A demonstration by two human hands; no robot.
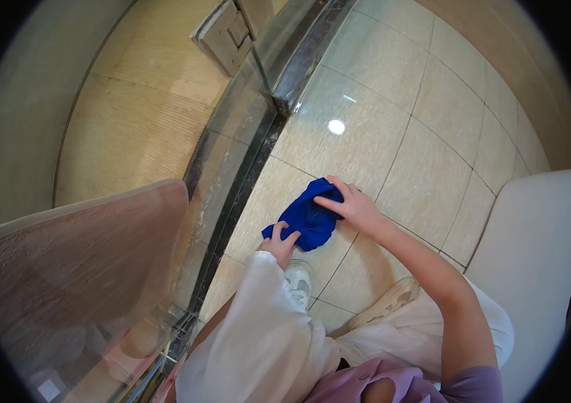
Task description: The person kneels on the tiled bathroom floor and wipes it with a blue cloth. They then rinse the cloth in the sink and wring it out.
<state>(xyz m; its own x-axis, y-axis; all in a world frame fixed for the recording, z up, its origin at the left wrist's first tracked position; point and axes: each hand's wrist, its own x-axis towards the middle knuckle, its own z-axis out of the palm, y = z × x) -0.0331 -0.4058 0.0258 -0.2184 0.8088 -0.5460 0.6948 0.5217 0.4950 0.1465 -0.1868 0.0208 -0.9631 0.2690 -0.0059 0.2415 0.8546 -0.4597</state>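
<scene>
A bunched blue cloth [310, 216] is between my two hands, just above or on the tiled floor; the height is hard to tell. My left hand [279, 243] pinches its lower left edge with the fingers bent over the fabric. At its upper right edge, my right hand [351, 204] grips the cloth between the thumb and the fingers. Below my left hand shows a white shoe [298, 283], and a beige shoe [391, 305] stands to its right. My knees are bent in white trousers [250, 332].
A glass panel [225, 151] with a metal hinge [227, 38] stands at the left along a dark stone sill [245, 189]. A pink-brown towel [89, 262] hangs beside it. Glossy floor tiles [381, 146] spread ahead, and a white rounded fixture [532, 242] stands at the right.
</scene>
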